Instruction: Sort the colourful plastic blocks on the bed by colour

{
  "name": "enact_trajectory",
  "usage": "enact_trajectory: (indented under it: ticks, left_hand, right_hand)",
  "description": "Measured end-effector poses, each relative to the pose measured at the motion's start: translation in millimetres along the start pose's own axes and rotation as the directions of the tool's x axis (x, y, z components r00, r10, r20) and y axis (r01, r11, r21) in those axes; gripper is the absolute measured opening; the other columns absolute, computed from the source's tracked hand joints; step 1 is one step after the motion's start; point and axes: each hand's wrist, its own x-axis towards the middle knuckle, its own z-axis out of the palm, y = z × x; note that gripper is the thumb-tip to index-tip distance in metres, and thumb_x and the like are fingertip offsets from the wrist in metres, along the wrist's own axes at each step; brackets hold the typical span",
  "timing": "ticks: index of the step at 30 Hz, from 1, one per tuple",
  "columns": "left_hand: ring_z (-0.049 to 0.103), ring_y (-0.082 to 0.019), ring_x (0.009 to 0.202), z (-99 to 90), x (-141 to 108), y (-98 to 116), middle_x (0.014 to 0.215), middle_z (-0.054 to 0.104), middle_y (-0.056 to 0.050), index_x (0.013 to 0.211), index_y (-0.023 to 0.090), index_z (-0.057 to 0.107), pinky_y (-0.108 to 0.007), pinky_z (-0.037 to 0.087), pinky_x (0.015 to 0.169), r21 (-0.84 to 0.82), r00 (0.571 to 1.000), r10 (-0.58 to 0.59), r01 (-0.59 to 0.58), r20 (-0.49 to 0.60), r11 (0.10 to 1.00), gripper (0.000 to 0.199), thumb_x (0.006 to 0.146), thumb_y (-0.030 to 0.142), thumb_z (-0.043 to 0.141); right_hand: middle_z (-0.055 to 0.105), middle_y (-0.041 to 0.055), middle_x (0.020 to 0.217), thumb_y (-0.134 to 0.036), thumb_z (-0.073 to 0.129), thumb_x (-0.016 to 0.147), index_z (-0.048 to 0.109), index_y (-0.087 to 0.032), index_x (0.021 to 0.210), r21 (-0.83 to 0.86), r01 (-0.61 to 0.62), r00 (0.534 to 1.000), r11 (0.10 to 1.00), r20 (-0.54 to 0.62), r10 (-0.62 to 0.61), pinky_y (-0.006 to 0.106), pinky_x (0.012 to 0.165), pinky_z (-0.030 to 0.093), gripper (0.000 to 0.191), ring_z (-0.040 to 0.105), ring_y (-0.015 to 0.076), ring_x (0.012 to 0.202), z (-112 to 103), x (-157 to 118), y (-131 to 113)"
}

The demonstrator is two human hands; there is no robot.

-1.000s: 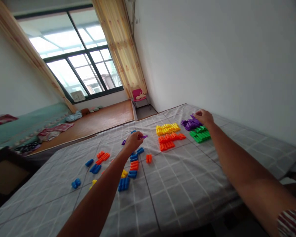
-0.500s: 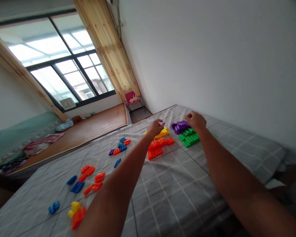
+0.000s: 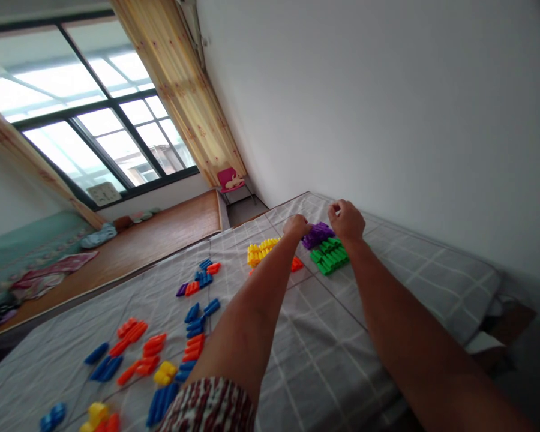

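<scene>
between left hand (image 3: 297, 226) and right hand (image 3: 347, 221) lie purple pieces (image 3: 318, 234).

Daylight thru window (image 3: 94, 102), panes overexp.; wall (image 3: 364, 108) rt of window dim grey; checked cloth (image 3: 324, 372) below window darker away fr. it; pic a bit soft.
</scene>
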Motion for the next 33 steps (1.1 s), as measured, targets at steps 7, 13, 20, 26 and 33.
enact_trajectory:
  ticks: [7, 13, 20, 26, 33]
  left_hand:
    - [0.065, -0.018, 0.079, -23.1, -15.4, -19.9, 0.083, 0.072, -0.01, 0.086, 0.016, 0.076, -0.028, 0.046, 0.071, -0.101, 0.994, 0.081, -0.089, -0.077, 0.991, 0.057, 0.088, 0.059, 0.039]
    - [0.061, -0.014, 0.069, -85.5, -60.7, -144.8, 0.078, 0.071, -0.006, 0.091, 0.015, 0.075, -0.024, 0.043, 0.064, -0.129, 0.963, -0.038, 0.004, -0.267, 0.992, 0.05, 0.09, 0.051, 0.041]
    - [0.061, -0.014, 0.072, -142.8, -158.0, -307.5, 0.084, 0.072, -0.005, 0.097, 0.013, 0.074, -0.022, 0.043, 0.063, 0.023, 0.894, -0.359, 0.378, -0.27, 0.925, 0.032, 0.083, 0.031, 0.051]
    - [0.065, -0.018, 0.092, -117.2, -176.8, -345.7, 0.099, 0.074, -0.004, 0.101, 0.02, 0.074, -0.022, 0.047, 0.076, 0.082, 0.9, -0.387, 0.409, -0.202, 0.909, 0.03, 0.075, 0.021, 0.058]
    - [0.064, -0.023, 0.104, -94.0, -163.7, -361.7, 0.113, 0.071, -0.007, 0.109, 0.021, 0.072, -0.026, 0.049, 0.085, 0.113, 0.915, -0.363, 0.385, -0.176, 0.916, 0.037, 0.075, 0.021, 0.057]
  right_hand:
    - [0.065, 0.0089, 0.09, -0.034, 0.042, 0.091, 0.062, -0.018, 0.092, -0.017, 0.043, 0.999, 0.999, -0.011, -0.043, 0.029, 0.064, 0.035, 0.026, 0.055, 0.0192, 0.075, 2.7, -4.9, -3.8]
    - [0.065, 0.0094, 0.09, -0.033, 0.041, 0.091, 0.062, -0.017, 0.093, -0.024, 0.157, 0.987, 0.987, -0.028, -0.157, 0.029, 0.067, 0.036, 0.027, 0.056, 0.0197, 0.076, 8.4, -14.1, -7.6]
    - [0.064, 0.0115, 0.09, -0.033, 0.042, 0.09, 0.063, -0.018, 0.094, -0.005, 0.27, 0.963, 0.963, 0.003, -0.27, 0.032, 0.07, 0.038, 0.026, 0.057, 0.0226, 0.081, 19.4, -25.0, -14.4]
    - [0.065, 0.0139, 0.086, -0.033, 0.044, 0.09, 0.064, -0.019, 0.092, -0.019, 0.281, 0.96, 0.96, -0.003, -0.281, 0.034, 0.07, 0.038, 0.024, 0.056, 0.0227, 0.077, 21.9, -27.6, -11.9]
    - [0.071, 0.0047, 0.098, -0.035, 0.051, 0.088, 0.069, -0.023, 0.1, 0.043, 0.511, 0.767, 0.858, 0.428, -0.478, 0.027, 0.072, 0.042, 0.024, 0.063, 0.0185, 0.084, 15.7, -35.2, -33.7]
